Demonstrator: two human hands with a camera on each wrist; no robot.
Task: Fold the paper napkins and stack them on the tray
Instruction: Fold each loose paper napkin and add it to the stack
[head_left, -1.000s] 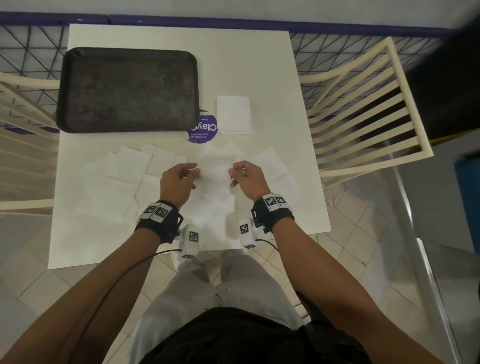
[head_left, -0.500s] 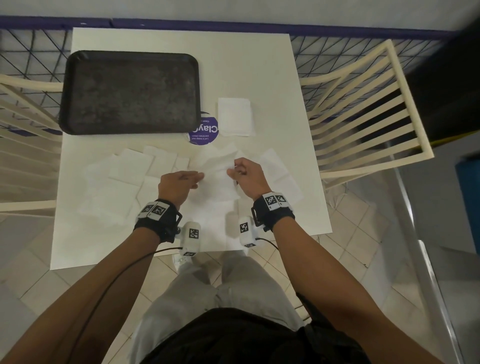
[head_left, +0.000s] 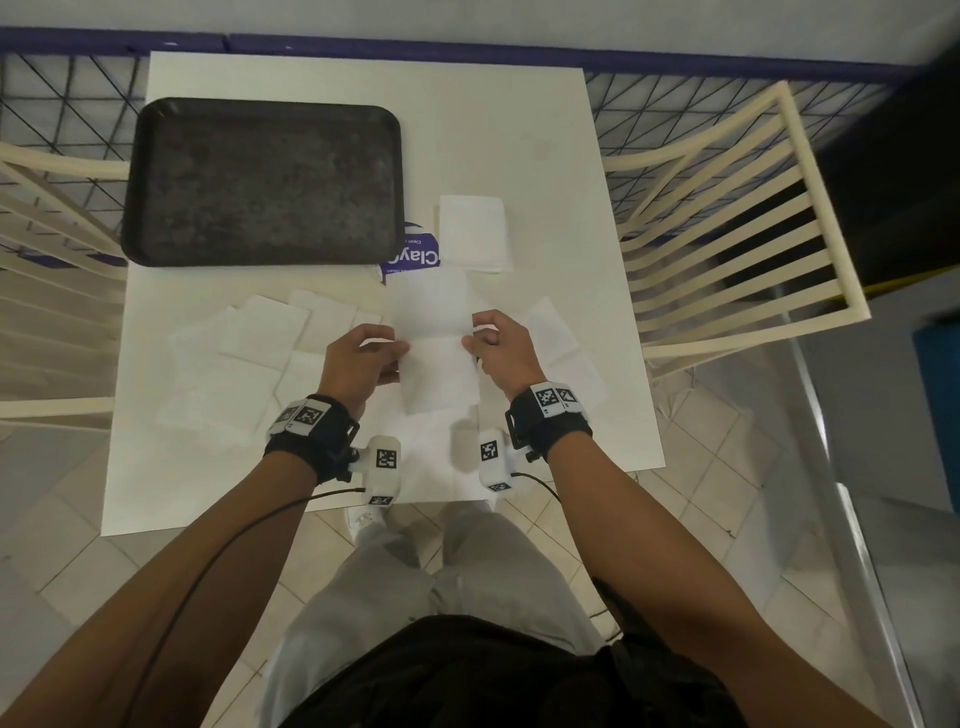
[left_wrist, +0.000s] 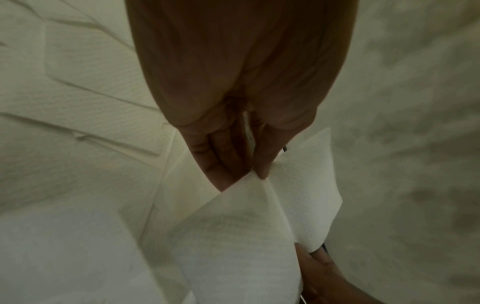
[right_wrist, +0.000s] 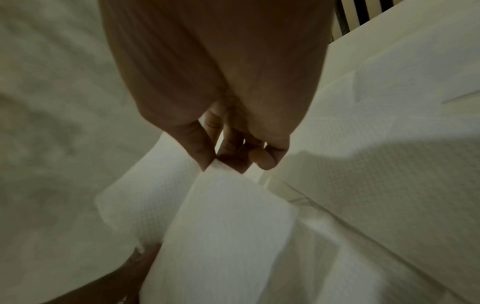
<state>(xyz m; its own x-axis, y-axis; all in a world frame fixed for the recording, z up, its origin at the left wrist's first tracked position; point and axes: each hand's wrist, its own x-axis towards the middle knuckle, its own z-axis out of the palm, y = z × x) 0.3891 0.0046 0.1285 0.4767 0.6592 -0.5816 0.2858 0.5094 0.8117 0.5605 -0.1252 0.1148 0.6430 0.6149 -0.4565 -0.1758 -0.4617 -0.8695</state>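
Head view shows two hands over a white square table (head_left: 545, 130), holding up one thin white paper napkin (head_left: 439, 358) between them. The left hand (head_left: 358, 358) pinches the napkin's left edge with thumb and fingers, right at the crease across its middle. The right hand (head_left: 501, 351) pinches the right edge the same way. Each wrist view shows the pinch up close: the thumb and fingertips (left_wrist: 262, 164) are pressed on the paper, and on the other side the fingertips (right_wrist: 205, 158) do the same.

More loose white paper napkins (head_left: 249, 358) lie flat and overlapping on the table, on both sides of the hands. One small folded white napkin (head_left: 471, 234) sits further away, beside the dark rectangular plastic tray (head_left: 156, 156). Nothing is on the tray yet, so most of the job is left.

I think the hands are about to fold the napkin in half along the crease. The paper is very thin and floppy. If one hand pulls harder than the other, it could tear or fold crooked. If the edges do not line up, the stack will look messy. A loose pinch could let it slip down onto the other napkins
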